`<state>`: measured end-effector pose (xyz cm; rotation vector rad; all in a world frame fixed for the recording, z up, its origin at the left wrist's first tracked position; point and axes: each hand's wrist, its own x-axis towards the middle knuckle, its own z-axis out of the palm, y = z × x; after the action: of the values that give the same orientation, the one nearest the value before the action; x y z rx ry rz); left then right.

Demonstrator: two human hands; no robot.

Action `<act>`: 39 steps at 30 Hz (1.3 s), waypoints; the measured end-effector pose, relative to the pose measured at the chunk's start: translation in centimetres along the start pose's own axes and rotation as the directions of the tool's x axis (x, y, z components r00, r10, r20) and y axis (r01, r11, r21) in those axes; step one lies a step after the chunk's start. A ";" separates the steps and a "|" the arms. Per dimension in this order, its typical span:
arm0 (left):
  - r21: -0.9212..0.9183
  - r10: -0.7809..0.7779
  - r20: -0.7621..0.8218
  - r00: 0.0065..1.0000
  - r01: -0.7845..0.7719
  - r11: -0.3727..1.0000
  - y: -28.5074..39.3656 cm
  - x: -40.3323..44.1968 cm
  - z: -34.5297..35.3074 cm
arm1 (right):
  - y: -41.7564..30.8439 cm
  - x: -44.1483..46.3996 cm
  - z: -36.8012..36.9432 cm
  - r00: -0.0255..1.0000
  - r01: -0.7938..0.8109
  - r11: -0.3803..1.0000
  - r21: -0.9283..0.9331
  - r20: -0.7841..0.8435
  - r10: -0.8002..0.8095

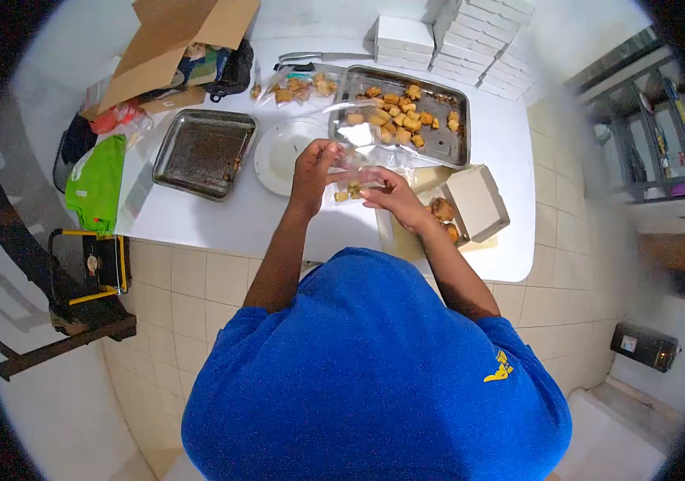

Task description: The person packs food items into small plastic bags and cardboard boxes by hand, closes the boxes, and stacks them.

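A clear plastic bag (349, 175) with a few small golden pieces (347, 193) at its bottom hangs between my hands. My left hand (315, 167) is closed on the bag's upper left part. The fingers of my right hand (390, 194) pinch the bag's lower right side, beside the pieces. Behind them lies a dark baking tray (456, 144) with many golden baked cubes (398, 120). Left of my left hand is a white plate (274, 164). An open cardboard box (477, 200) with browned baked pieces (443, 210) sits near my right forearm.
Filled clear bags (298, 86) and a knife (322, 57) lie at the back. Stacked white boxes (402, 40) stand back right. A second dark tray (202, 152), a green bag (96, 184) and a large open carton (174, 48) are on the left.
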<state>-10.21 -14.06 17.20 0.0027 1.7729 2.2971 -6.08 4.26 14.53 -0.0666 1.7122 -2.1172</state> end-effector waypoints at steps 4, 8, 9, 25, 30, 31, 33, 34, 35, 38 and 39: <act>-0.044 -0.049 0.021 0.999 0.050 0.998 -1.2 -0.2 -0.6 | 0.8 -0.2 -0.5 0.999 -0.019 0.999 -0.037 -0.041 0.018; 0.087 -0.070 0.064 0.995 0.065 0.994 -0.4 -0.4 -0.7 | 0.8 -0.1 -0.1 0.988 0.120 0.986 -0.120 -0.081 -0.130; 0.193 -0.081 0.100 0.992 0.061 0.979 0.0 -0.4 -1.0 | 0.5 0.1 -0.2 0.961 0.179 0.960 -0.217 -0.170 -0.218; 0.168 -0.361 0.005 0.932 0.355 0.920 -8.7 -3.1 -10.9 | 7.3 4.7 -2.7 0.965 -0.160 0.987 -0.007 -0.214 0.155; 0.690 0.328 -0.180 0.927 -0.118 0.714 -8.4 -4.8 -11.2 | 9.1 2.4 -1.1 0.970 0.012 0.935 -0.355 -0.224 -0.098; 0.800 0.512 -0.103 0.853 -0.235 0.552 -7.1 -4.9 -10.6 | 8.2 2.2 -0.7 0.954 0.099 0.875 -0.473 -0.205 -0.219; 0.867 0.536 -0.106 0.838 -0.186 0.463 -5.3 -6.4 -9.5 | 6.0 1.1 -0.4 0.942 0.149 0.794 -0.590 -0.159 -0.294; 0.886 0.557 -0.078 0.827 -0.199 0.420 -4.8 -6.7 -9.3 | 4.6 0.8 -0.2 0.918 0.218 0.732 -0.645 -0.119 -0.379; 0.902 0.580 -0.048 0.814 -0.214 0.375 -4.5 -6.7 -9.4 | 3.9 0.8 -0.3 0.884 0.286 0.657 -0.697 -0.073 -0.463; 0.909 0.512 -0.047 0.858 -0.176 0.378 -8.4 -6.6 -11.2 | 4.8 1.2 -0.8 0.879 0.293 0.636 -0.714 -0.062 -0.473; 0.891 0.510 -0.089 0.855 -0.161 0.424 -8.7 -7.2 -10.9 | 4.8 1.1 -0.8 0.890 0.290 0.659 -0.694 -0.057 -0.452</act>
<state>-3.24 -23.81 7.08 0.1592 3.2189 1.3126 -5.95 3.89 9.57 -0.4417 2.7422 -1.6583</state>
